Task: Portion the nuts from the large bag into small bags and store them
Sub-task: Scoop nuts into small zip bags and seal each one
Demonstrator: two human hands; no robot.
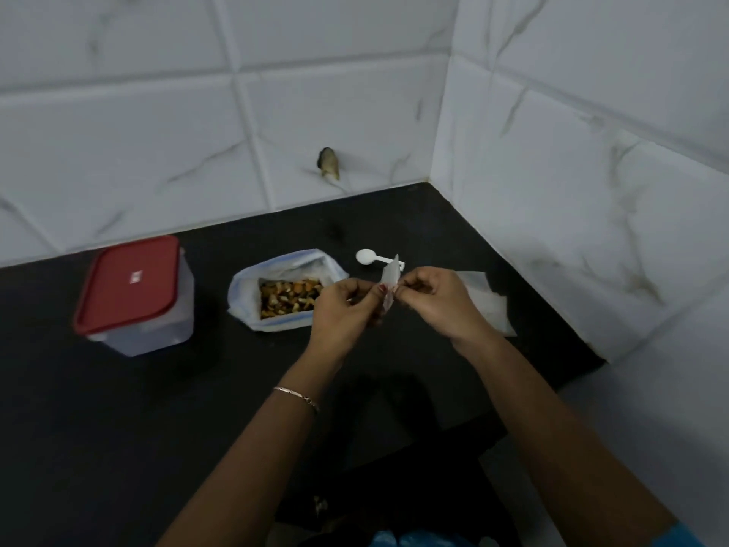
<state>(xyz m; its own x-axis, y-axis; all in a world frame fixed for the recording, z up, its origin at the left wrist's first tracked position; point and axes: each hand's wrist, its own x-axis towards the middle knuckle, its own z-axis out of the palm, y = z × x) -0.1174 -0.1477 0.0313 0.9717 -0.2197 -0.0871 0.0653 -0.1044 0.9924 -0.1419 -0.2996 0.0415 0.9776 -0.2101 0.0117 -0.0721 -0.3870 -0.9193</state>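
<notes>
The large open bag (252, 290) stands on the black counter with mixed nuts (288, 298) showing inside. Just to its right, above the counter, my left hand (343, 309) and my right hand (438, 302) both pinch a small clear bag (389, 276) between them, each at one side of its top edge. A white plastic spoon (369, 256) lies on the counter behind the small bag. More small clear bags (487, 302) lie flat to the right, partly hidden by my right hand.
A clear plastic box with a red lid (130, 286) stands closed at the left of the counter (118, 428). White tiled walls (552, 191) meet in a corner behind and to the right. The counter's edge runs at the lower right.
</notes>
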